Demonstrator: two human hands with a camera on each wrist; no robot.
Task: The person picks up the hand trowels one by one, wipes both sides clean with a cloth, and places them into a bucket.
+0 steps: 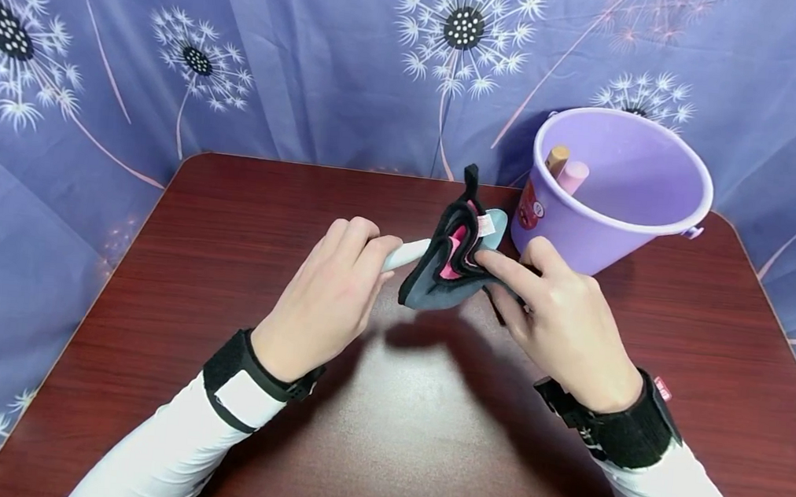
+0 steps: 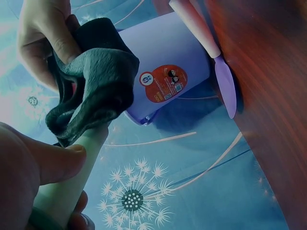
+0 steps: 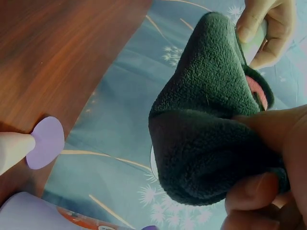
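Observation:
A grey plush cloth [image 1: 445, 294] with black edging, a white tag and a black loop is bunched around a tool's pale handle [image 1: 406, 255]; pink shows within its folds. My left hand [image 1: 326, 297] grips that handle, fingers and thumb around it. Beyond the cloth, a light blue rounded head [image 1: 497, 227] pokes out, apparently the same tool's. My right hand [image 1: 565, 326] pinches the cloth from the right, thumb and fingers on the fabric. In the right wrist view the cloth [image 3: 206, 91] covers most of the tool, so its kind is hidden.
A purple bucket [image 1: 577, 236] stands at the back right, with a tan handle [image 1: 557, 160] and a pink handle [image 1: 573, 176] inside. Beside it lies a white-handled tool with a purple blade [image 2: 225, 86]. A dandelion-print curtain [image 1: 315, 60] hangs behind the wooden table [image 1: 175, 276].

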